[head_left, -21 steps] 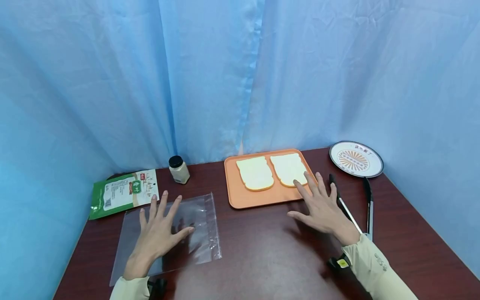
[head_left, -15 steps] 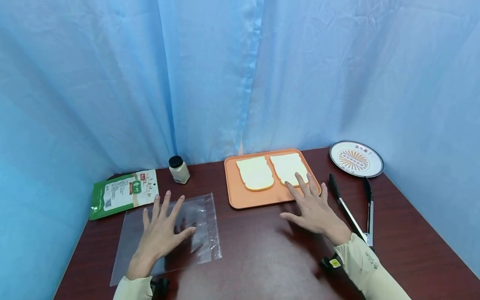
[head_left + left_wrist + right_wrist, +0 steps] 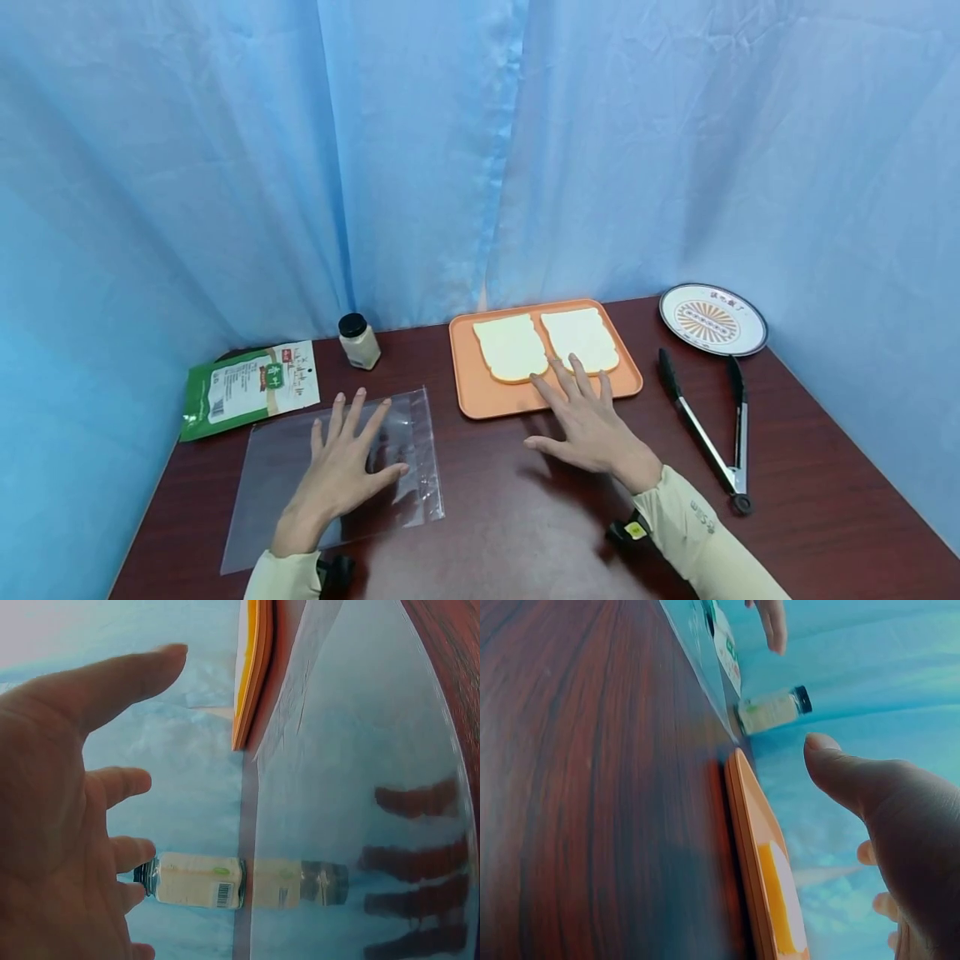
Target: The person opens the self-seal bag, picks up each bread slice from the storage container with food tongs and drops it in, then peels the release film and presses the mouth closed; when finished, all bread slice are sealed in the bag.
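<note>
My left hand (image 3: 347,454) hovers flat with spread fingers over a clear zip bag (image 3: 262,492) lying on the dark wood table; in the left wrist view the left hand (image 3: 67,817) stays above the bag (image 3: 352,750), holding nothing. My right hand (image 3: 581,417), fingers straight and spread, is over the front edge of an orange tray (image 3: 480,400), its fingertips near two bread slices (image 3: 512,348) (image 3: 581,335). The right wrist view shows the thumb (image 3: 855,776) above the tray rim (image 3: 746,825) and a slice edge (image 3: 780,900).
A small black-capped jar (image 3: 358,340) and a green-and-white packet (image 3: 247,387) lie at the back left. Black-tipped metal tongs (image 3: 708,425) lie right of the tray, with a patterned round plate (image 3: 712,318) behind them. Blue curtains enclose the table.
My right hand has slid left from beside the tongs to the tray's front, fingertips now near the left slice. My left hand has drifted slightly right over the bag.
</note>
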Available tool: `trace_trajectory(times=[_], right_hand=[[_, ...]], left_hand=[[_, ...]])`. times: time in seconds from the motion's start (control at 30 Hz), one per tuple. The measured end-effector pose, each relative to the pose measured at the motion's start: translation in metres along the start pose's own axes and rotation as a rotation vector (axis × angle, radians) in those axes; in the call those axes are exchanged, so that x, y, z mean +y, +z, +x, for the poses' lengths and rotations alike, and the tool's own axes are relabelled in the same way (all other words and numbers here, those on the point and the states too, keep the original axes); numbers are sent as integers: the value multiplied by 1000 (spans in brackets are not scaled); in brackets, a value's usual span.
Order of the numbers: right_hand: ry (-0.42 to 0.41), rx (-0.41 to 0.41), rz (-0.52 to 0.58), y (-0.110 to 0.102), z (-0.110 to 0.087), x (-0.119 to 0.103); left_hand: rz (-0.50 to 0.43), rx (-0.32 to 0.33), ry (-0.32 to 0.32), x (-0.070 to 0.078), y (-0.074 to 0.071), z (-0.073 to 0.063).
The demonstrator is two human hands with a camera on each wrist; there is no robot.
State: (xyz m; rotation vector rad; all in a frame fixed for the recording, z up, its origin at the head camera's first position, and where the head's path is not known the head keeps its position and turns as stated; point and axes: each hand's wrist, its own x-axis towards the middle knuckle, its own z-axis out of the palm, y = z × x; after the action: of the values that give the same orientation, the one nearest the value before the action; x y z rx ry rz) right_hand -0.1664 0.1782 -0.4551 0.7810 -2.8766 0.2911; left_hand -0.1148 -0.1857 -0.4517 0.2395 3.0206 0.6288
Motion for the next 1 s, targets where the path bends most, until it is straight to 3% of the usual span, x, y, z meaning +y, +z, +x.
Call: trace_trajectory(times=[0.23,0.57,1.0], right_hand=[[-47,-25,21,7,10,-20],[-80,-84,74,20,19,-46],[-170,-142,102,37,31,-79]], left_hand=[[2,-52,40,1,5,1],[-36,-80,66,-2,12,5],[-76,-116,48,-1,19,13]])
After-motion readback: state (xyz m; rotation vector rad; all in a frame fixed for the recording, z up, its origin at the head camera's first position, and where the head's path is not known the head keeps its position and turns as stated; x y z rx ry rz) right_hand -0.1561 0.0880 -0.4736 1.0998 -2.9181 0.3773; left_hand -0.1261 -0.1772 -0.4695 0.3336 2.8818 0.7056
